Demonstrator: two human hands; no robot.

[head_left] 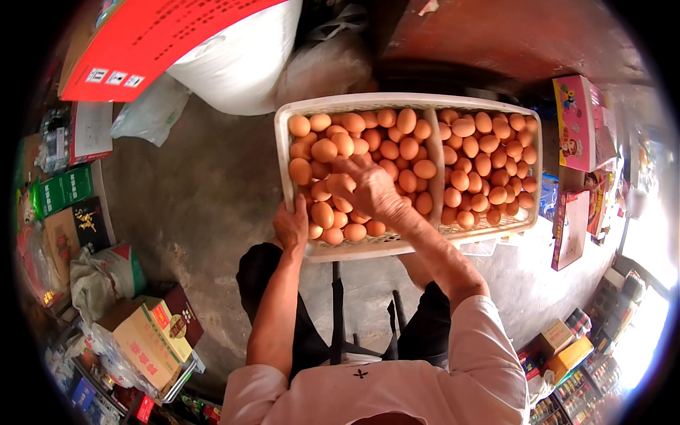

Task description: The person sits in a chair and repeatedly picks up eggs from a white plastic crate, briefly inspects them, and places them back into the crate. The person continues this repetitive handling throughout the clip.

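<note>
A white plastic crate (439, 170), split by a divider into two compartments, is heaped with brown eggs (482, 164) on both sides. My left hand (291, 225) grips the crate's near left corner, thumb up along the rim and fingers around the outside. Over the left compartment, my right hand (370, 188) reaches down among the eggs. Its fingers are curled round an egg (341, 185), partly hidden by the hand. More eggs lie loosely piled around these fingers and touch each other.
Behind the crate stand a full white sack (241, 60) and a large red carton (163, 42). A clear plastic bag (151, 110) lies at the left. Cardboard boxes (152, 340) line the left side. A pink box (575, 124) stands at the right, with stocked shelves (581, 389) beyond my right arm.
</note>
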